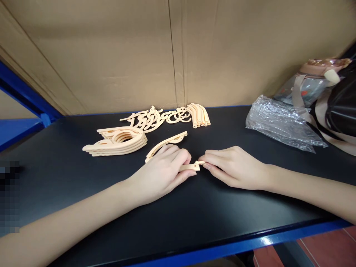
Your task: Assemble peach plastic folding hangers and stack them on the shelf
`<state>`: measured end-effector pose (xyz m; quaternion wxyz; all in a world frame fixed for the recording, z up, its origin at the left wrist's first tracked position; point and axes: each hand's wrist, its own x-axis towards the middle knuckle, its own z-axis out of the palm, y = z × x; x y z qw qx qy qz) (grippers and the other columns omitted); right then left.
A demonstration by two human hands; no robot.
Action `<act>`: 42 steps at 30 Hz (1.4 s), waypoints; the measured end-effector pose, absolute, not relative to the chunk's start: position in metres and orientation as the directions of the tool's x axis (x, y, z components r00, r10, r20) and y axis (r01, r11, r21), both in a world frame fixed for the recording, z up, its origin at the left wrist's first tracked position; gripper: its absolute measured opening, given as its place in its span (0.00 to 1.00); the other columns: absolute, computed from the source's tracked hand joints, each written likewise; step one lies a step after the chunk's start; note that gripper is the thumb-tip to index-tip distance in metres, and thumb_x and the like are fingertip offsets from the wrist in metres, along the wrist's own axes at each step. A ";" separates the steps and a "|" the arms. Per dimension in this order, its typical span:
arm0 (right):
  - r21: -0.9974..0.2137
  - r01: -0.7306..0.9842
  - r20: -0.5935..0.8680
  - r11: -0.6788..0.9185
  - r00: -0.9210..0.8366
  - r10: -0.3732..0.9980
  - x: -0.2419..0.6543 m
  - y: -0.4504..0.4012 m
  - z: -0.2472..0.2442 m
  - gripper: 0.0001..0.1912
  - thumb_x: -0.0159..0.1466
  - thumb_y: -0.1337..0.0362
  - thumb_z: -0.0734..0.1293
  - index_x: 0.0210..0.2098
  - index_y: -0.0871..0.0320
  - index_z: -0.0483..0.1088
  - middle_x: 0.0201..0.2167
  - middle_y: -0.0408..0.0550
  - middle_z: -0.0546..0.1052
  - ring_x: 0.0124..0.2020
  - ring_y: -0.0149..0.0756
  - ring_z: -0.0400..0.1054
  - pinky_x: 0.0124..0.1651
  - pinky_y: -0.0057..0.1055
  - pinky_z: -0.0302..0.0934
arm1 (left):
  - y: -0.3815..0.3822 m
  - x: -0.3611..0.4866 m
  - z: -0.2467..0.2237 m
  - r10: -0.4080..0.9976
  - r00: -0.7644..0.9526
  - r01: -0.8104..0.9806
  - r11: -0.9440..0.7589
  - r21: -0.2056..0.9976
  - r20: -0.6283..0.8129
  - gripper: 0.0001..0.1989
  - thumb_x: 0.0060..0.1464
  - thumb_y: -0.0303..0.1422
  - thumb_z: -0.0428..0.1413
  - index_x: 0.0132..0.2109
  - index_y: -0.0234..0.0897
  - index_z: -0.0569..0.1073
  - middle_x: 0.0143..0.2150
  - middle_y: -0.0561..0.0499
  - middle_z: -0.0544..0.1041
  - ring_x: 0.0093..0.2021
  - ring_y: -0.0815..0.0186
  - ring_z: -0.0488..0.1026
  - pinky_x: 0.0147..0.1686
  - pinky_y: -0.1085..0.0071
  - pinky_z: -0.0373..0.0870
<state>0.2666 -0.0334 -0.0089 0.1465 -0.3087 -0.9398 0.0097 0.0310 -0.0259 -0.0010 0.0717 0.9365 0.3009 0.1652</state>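
My left hand (162,172) is closed round a beige plastic piece (190,167), whose end with a small hole sticks out to the right between thumb and fingers. At that end, my right hand (233,167) pinches a small beige part (200,162) between thumb and fingertips. The two parts meet or nearly meet; whether they are joined is too small to tell. A curved beige hanger arm (167,141) lies just behind my left hand, which partly hides it.
Stacked beige hanger pieces (119,142) lie at left. Behind are loose beige hooks (148,119) and a bundle of curved arms (198,115). Clear plastic bags (280,124), a bottle (308,85) and a black bag (343,100) stand right. Cardboard (125,55) backs the black table (222,218).
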 end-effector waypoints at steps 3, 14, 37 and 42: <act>-0.092 0.577 0.257 0.812 -0.774 0.579 0.266 -0.034 -0.009 0.15 0.72 0.64 0.52 0.36 0.60 0.67 0.29 0.43 0.69 0.26 0.27 0.60 0.27 0.27 0.51 | -0.025 0.031 -0.001 0.541 0.791 0.505 -0.841 0.194 0.286 0.10 0.66 0.38 0.45 0.41 0.37 0.65 0.37 0.48 0.70 0.40 0.61 0.65 0.41 0.65 0.63; 0.184 0.555 0.323 0.811 -0.814 0.483 0.268 -0.042 -0.011 0.10 0.68 0.70 0.55 0.35 0.61 0.67 0.27 0.43 0.66 0.26 0.30 0.60 0.22 0.29 0.44 | -0.025 0.034 0.000 0.407 0.861 0.413 -0.909 0.049 0.305 0.17 0.68 0.33 0.40 0.33 0.35 0.68 0.32 0.49 0.70 0.36 0.62 0.63 0.43 0.63 0.62; 0.585 0.429 0.261 0.688 -0.903 0.341 0.270 -0.049 -0.005 0.09 0.64 0.77 0.60 0.42 0.65 0.68 0.28 0.43 0.63 0.27 0.31 0.56 0.24 0.31 0.45 | -0.024 0.034 -0.003 0.390 0.862 0.390 -0.918 0.065 0.324 0.16 0.68 0.33 0.41 0.32 0.35 0.66 0.32 0.49 0.70 0.36 0.62 0.62 0.42 0.64 0.60; 0.667 0.426 0.234 0.612 -0.899 0.371 0.267 -0.054 -0.002 0.10 0.64 0.76 0.59 0.44 0.65 0.67 0.29 0.44 0.62 0.27 0.31 0.56 0.24 0.31 0.47 | -0.023 0.034 -0.003 0.397 0.861 0.398 -0.915 0.065 0.319 0.16 0.67 0.33 0.42 0.32 0.34 0.66 0.32 0.49 0.70 0.35 0.62 0.62 0.41 0.64 0.60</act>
